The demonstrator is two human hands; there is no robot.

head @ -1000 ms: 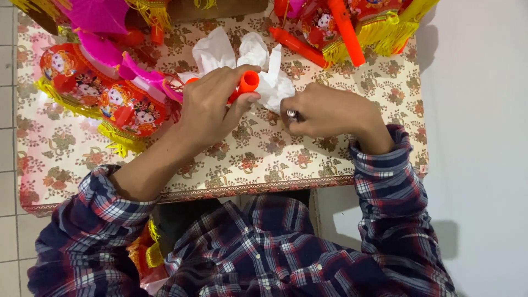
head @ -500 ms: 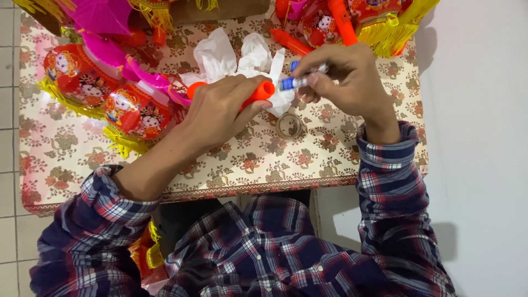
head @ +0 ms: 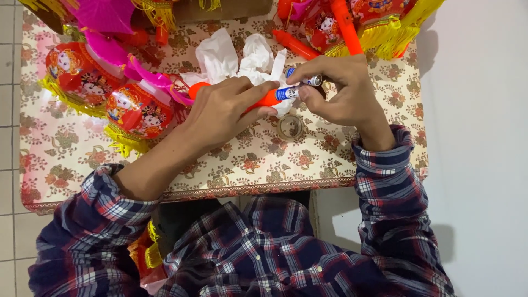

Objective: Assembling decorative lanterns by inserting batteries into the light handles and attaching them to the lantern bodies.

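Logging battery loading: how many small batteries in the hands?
2: one battery at the orange tube's end, one in the right hand. Others may be hidden.

Before you lies a small table covered with a beige floral-patterned cloth (head: 231, 165). Crumpled white tissue paper (head: 220, 55) rests near its middle. To your left sit round red paper lanterns with printed figures and yellow fringe (head: 137, 113), beside folded magenta paper pieces (head: 104, 14). At the far edge lie orange plastic handles (head: 344, 22). A small clear tape roll (head: 290, 126) lies flat on the cloth. White tiled floor (head: 8, 110) borders the left.
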